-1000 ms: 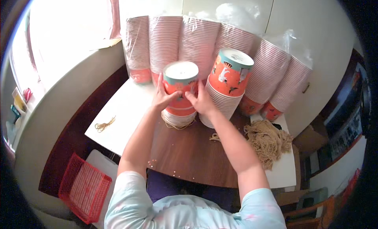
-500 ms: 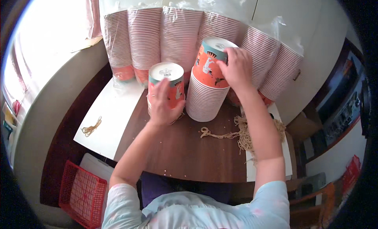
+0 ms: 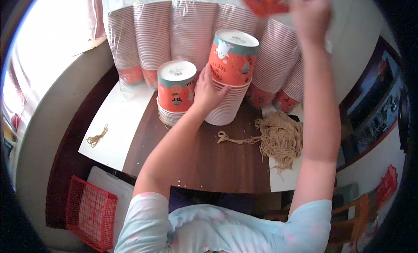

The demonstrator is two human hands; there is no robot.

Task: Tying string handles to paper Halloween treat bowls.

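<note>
The right hand's (image 3: pixel 311 16) grip is closed on a blurred orange paper bucket (image 3: pixel 264 1), high over the brown-and-white tabletop's (image 3: pixel 209 164) far edge. The left hand (image 3: pixel 208 95), fingers apart, rests against a tall stack of upturned orange-and-teal paper buckets (image 3: pixel 233 63) — probably steadying it. Tan string (image 3: pixel 283 142) heaps by the right edge; a red plastic basket (image 3: pixel 107 222) sits off the near left corner.

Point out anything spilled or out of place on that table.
Small white specks lie scattered near the front edge of the table, looking like stray litter, though too small to identify. The tan cord heap at right looks tangled, with one looped length straying left. No damage stands out.
</note>
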